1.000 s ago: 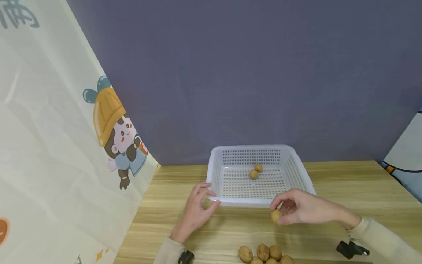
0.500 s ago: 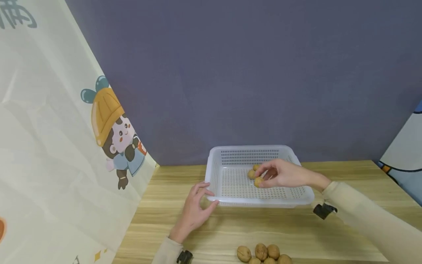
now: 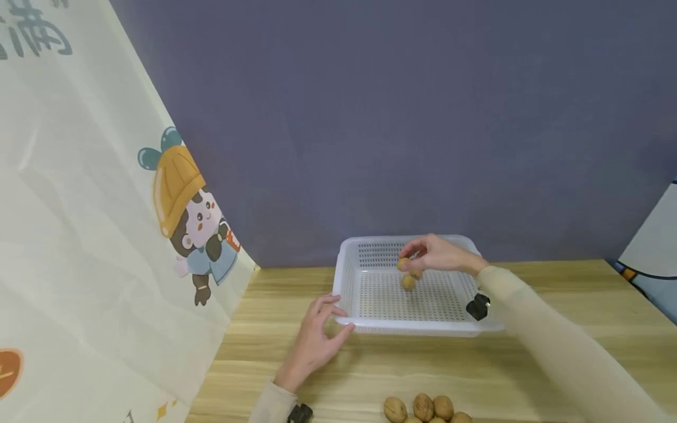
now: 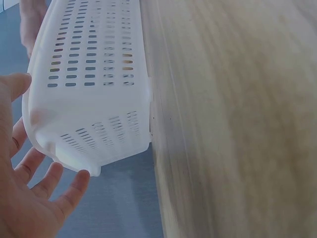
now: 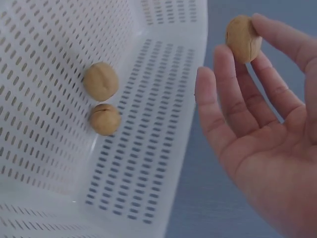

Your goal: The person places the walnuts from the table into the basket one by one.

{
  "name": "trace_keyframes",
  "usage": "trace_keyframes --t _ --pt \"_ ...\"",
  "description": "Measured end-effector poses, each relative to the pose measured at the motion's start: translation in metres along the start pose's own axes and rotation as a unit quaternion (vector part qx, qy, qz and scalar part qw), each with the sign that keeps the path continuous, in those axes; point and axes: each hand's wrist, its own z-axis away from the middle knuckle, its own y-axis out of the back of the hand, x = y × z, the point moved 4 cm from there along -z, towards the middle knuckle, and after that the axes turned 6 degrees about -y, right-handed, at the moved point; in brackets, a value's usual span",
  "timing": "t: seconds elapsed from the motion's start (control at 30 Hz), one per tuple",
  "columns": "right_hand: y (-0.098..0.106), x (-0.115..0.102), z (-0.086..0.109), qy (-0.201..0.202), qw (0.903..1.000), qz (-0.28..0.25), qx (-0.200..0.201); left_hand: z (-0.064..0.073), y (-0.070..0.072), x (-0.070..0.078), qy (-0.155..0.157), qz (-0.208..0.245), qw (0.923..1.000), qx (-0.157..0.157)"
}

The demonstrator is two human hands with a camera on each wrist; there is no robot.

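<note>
Over the white perforated plastic basket (image 3: 391, 326), my right hand (image 3: 441, 254) pinches a walnut (image 5: 242, 39) between thumb and fingertips. Beneath it, two more walnuts (image 5: 101, 82) lie side by side on the basket floor; in the head view the hand partly covers one of them. My left hand (image 3: 313, 341) is at the basket's front left corner, fingers spread and fairly straight. In the left wrist view its thumb and fingertips touch the rim (image 4: 34, 119) from outside.
Several walnuts (image 3: 423, 406) are grouped at the near edge of the wooden table (image 3: 560, 294), some cut off by the frame. A dark blue-grey wall (image 3: 391, 117) rises right behind the basket. A white sheet with a cartoon figure (image 3: 195, 223) hangs at the left.
My right hand has carried the walnut from in front of the basket, over its rim, to above the two walnuts towards the back. My left hand has stayed at the corner.
</note>
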Motion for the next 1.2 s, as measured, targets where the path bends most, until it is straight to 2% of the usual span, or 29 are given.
trace_keyframes --t 0.1,0.3,0.6,0.77,0.9,1.2 --pt "-0.001 0.011 -0.008 -0.017 0.9997 -0.001 0.019 0.001 -0.001 0.001 0.007 -0.001 0.9999 -0.007" --pt "-0.006 0.029 -0.019 -0.050 0.9965 -0.028 0.062 0.002 -0.001 0.000 -0.012 -0.004 0.9999 0.003" --pt "-0.012 0.067 -0.019 -0.115 0.9840 -0.062 0.122 0.004 -0.002 0.001 -0.016 -0.005 0.9999 0.000" --pt "-0.010 0.084 -0.015 -0.150 0.9767 -0.027 0.151 0.003 0.001 0.002 -0.012 0.000 0.9999 -0.001" --pt "-0.010 0.092 -0.012 -0.167 0.9751 -0.011 0.145 0.003 0.003 0.003 -0.013 0.007 0.9999 0.001" --pt "-0.012 0.098 -0.011 -0.167 0.9808 -0.012 0.100 0.004 0.004 0.002 -0.011 0.013 0.9999 -0.003"
